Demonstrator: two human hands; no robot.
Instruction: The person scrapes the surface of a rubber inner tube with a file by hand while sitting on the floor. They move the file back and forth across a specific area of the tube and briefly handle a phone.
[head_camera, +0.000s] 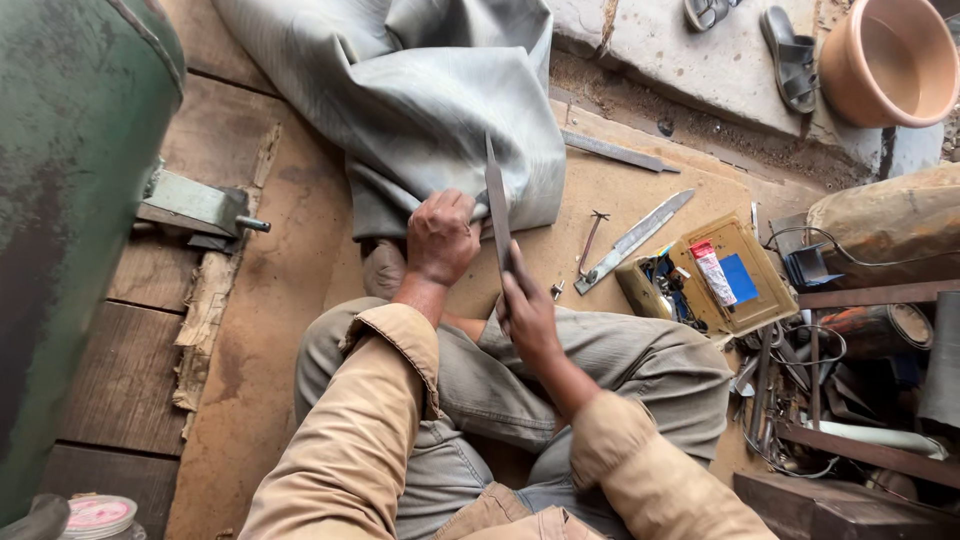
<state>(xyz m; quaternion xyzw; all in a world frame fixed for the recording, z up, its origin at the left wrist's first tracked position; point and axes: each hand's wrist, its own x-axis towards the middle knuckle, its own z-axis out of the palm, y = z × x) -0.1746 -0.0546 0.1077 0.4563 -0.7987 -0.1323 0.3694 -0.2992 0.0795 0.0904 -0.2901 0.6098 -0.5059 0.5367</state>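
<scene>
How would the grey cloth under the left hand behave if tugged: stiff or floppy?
Probably floppy: the grey cloth lies in soft folds. It likely bunches rather than slides whole, since the left hand presses its edge. The blade looks rigid.

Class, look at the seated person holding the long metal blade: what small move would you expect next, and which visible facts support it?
Probably a short stroke of the blade along its length. The right hand grips its near end, the blade points away over the grey cloth, and the left hand presses down beside it, apparently steadying. What lies under that hand is hidden.
</scene>
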